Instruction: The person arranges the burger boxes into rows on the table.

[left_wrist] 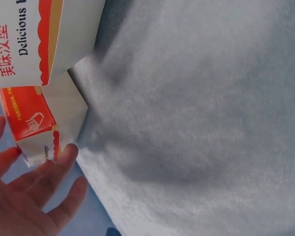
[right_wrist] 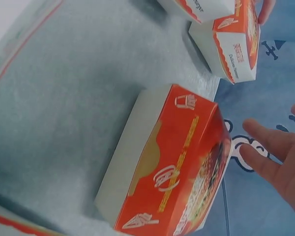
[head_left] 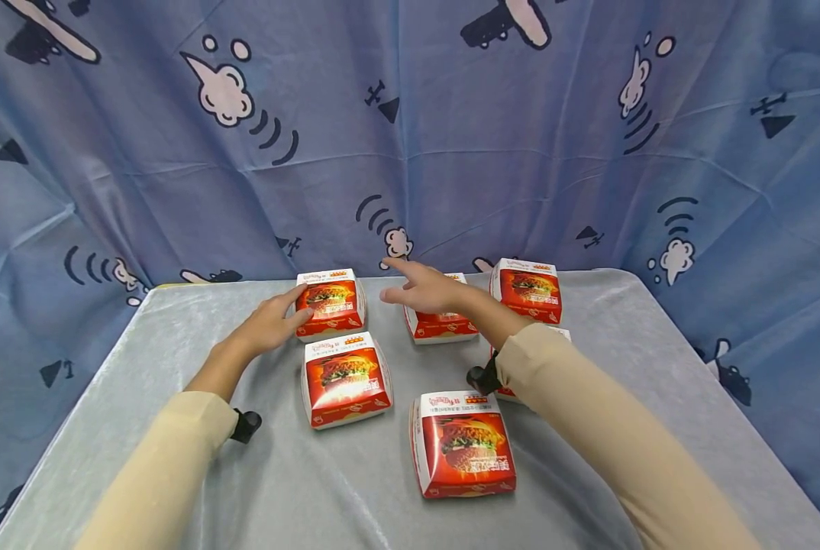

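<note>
My left hand (head_left: 269, 325) touches the left side and top of the back-left red-and-white burger box (head_left: 334, 302); in the left wrist view its fingers (left_wrist: 64, 160) lie loosely spread at that box (left_wrist: 29, 113). Over the back-middle burger box (head_left: 444, 327) is my right hand (head_left: 427, 290), its fingers extended and holding nothing. The forearm hides part of that box. In the right wrist view, the right fingers (right_wrist: 265, 140) appear just beside the nearest box (right_wrist: 172, 167), with a gap between them.
Another burger box (head_left: 347, 378) sits before the left one, and one (head_left: 465, 447) stands nearest the front. A box (head_left: 528, 290) is at the back right; the right sleeve mostly covers another (head_left: 561, 333). A blue patterned curtain (head_left: 341, 114) hangs behind the grey-covered table (head_left: 300, 481).
</note>
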`<state>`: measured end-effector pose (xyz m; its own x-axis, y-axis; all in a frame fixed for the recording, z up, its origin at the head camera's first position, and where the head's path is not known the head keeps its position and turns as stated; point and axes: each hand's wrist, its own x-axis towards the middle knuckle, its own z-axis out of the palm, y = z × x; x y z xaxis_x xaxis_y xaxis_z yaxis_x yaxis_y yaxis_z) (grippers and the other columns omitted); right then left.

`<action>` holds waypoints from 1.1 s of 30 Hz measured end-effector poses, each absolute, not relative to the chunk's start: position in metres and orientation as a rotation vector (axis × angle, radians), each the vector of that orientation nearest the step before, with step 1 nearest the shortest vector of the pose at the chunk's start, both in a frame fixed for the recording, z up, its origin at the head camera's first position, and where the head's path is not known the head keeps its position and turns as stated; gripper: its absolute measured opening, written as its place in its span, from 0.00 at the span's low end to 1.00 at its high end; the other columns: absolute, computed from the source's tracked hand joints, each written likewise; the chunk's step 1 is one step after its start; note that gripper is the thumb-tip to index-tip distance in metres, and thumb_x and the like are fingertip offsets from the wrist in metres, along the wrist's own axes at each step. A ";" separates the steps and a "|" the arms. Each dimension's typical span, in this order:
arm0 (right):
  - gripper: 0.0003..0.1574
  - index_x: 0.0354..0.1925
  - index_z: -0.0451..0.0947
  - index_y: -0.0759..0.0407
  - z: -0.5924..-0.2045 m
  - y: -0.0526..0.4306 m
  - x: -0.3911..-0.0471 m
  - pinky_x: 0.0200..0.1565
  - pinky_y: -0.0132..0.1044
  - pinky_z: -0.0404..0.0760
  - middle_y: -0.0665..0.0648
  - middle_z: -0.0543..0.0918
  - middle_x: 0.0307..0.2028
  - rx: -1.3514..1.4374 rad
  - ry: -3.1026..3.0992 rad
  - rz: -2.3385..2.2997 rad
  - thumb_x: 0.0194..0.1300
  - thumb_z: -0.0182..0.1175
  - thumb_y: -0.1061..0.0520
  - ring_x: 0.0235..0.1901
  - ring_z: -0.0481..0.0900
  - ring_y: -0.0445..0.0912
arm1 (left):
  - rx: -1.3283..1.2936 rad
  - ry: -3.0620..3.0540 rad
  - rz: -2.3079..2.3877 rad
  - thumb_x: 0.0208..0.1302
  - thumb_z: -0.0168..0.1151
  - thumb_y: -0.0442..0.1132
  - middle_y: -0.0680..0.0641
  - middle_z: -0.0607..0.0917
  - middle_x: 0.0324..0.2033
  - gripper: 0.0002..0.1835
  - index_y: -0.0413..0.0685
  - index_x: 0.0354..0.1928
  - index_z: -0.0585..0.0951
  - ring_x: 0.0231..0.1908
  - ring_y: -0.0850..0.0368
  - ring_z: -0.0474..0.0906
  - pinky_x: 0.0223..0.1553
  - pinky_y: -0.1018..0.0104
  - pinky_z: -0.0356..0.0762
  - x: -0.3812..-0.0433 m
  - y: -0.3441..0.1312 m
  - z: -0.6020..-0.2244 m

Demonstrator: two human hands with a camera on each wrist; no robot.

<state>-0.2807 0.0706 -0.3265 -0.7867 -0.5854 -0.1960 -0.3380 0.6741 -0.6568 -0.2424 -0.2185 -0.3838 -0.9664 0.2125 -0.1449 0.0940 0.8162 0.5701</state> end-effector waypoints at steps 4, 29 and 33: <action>0.45 0.79 0.47 0.53 -0.328 0.064 -0.281 0.65 0.54 0.69 0.58 0.54 0.77 -0.745 2.476 -0.842 0.73 0.54 0.45 0.66 0.69 0.60 | 0.260 2.813 0.870 0.78 0.45 0.46 0.29 0.59 0.72 0.34 0.38 0.77 0.52 0.72 0.33 0.53 0.69 0.38 0.53 -0.242 -0.219 -0.384; 0.40 0.77 0.56 0.58 -0.342 0.036 -0.274 0.71 0.49 0.58 0.61 0.58 0.75 -0.841 2.367 -0.641 0.74 0.53 0.47 0.74 0.55 0.54 | 0.282 2.809 0.892 0.77 0.47 0.44 0.30 0.66 0.69 0.32 0.39 0.76 0.57 0.67 0.33 0.63 0.65 0.36 0.62 -0.244 -0.215 -0.385; 0.40 0.77 0.56 0.55 -0.343 0.034 -0.272 0.71 0.49 0.57 0.60 0.58 0.75 -0.813 2.361 -0.591 0.73 0.53 0.45 0.74 0.54 0.53 | 0.278 2.811 0.907 0.77 0.48 0.43 0.28 0.69 0.66 0.31 0.40 0.76 0.57 0.64 0.33 0.66 0.61 0.37 0.66 -0.245 -0.215 -0.384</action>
<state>-0.2721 0.0341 -0.3435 -0.6545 -0.6613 -0.3664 -0.4109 0.7180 -0.5618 -0.2449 -0.2154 -0.3843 -0.9674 0.2291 -0.1076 0.1230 0.7970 0.5913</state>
